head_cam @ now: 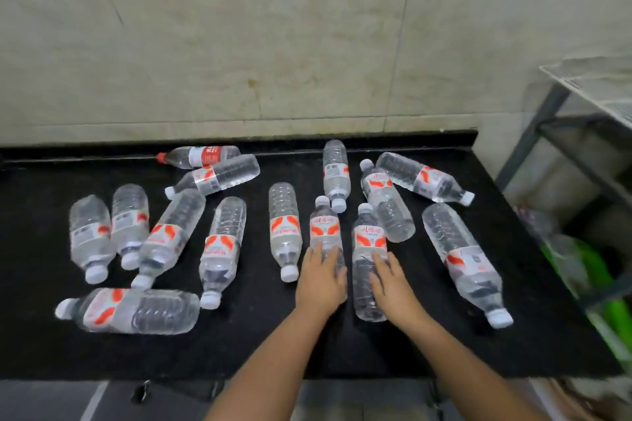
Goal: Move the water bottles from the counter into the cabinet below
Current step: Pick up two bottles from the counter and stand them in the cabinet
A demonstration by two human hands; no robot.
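Several clear water bottles with red-and-white labels lie scattered on their sides over the black counter (pixel 260 349). My left hand (pixel 321 280) rests with fairly straight fingers on top of one bottle (pixel 325 224) near the middle, whose cap points toward the wall. My right hand (pixel 390 280) touches the right side of the neighbouring bottle (pixel 365 294), which lies parallel to the first. Both bottles still lie flat on the counter. Below the counter's front edge only a thin strip of the cabinet front (pixel 171 396) shows.
More bottles lie to the left (pixel 136 311), at the back (pixel 201 155) and to the right (pixel 465 260). A tiled wall (pixel 273 61) closes the back. A metal wire rack (pixel 588 102) stands at the right, with green items (pixel 598 273) lower down.
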